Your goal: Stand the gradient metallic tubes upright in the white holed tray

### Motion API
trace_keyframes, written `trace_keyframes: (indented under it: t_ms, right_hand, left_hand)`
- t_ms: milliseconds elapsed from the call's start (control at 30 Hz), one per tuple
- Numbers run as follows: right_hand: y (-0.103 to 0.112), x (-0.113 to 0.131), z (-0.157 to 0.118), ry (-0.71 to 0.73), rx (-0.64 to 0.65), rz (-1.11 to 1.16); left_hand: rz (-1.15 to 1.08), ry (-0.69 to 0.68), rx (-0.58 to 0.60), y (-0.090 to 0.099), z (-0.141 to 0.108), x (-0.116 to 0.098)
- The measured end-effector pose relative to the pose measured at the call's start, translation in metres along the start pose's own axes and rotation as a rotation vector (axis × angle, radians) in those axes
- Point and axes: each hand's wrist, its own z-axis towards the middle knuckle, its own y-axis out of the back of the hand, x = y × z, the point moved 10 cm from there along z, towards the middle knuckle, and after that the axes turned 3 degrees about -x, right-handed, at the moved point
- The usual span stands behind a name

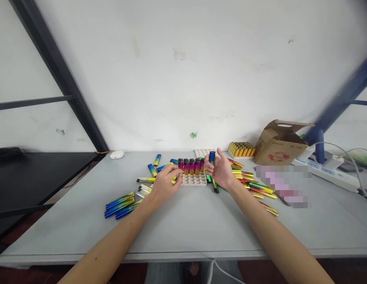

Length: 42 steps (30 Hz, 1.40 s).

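A white tray (194,180) with round holes stands at the middle of the table, its back part filled with several upright purple-and-gold lighters (191,166). My left hand (168,180) is at the tray's left edge, fingers bent and close together; what they hold, if anything, is too small to tell. To the right of the tray, my right hand (219,167) is raised with a blue lighter (212,157) upright in its fingers, the thumb apart. Blue-and-yellow lighters (120,205) lie left of my left hand. Red, green and gold lighters (261,188) lie beside my right wrist.
Behind the tray is another white tray (202,152). A tray of gold lighters (241,150) and an open cardboard box (276,148) stand at the back right, near a power strip (328,173). A white case (117,154) lies at the back left.
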Motion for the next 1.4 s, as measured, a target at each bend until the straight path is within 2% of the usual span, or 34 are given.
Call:
trace_keyframes:
  t_ms: [167, 400, 533, 867, 1100, 1400]
  right_hand:
    - [0.008, -0.009, 0.002, -0.058, -0.021, 0.031]
    - [0.014, -0.007, 0.003, -0.041, -0.027, 0.051]
    - [0.011, -0.009, 0.001, -0.068, 0.002, 0.033]
    - [0.016, -0.005, 0.003, -0.020, -0.028, 0.031]
    - [0.018, -0.007, 0.002, -0.026, -0.065, 0.027]
    - [0.009, -0.003, -0.002, -0.029, -0.013, -0.056]
  left_hand:
    - [0.008, 0.015, 0.036, -0.006, -0.002, 0.006]
    - [0.023, 0.028, 0.053, -0.008, -0.003, 0.009]
    - [0.029, 0.027, 0.065, -0.008, -0.003, 0.008]
    - [0.039, 0.046, 0.106, -0.013, -0.006, 0.010]
    - [0.027, 0.043, 0.111, -0.012, -0.004, 0.009]
    - [0.061, 0.035, 0.080, -0.003, 0.001, 0.016]
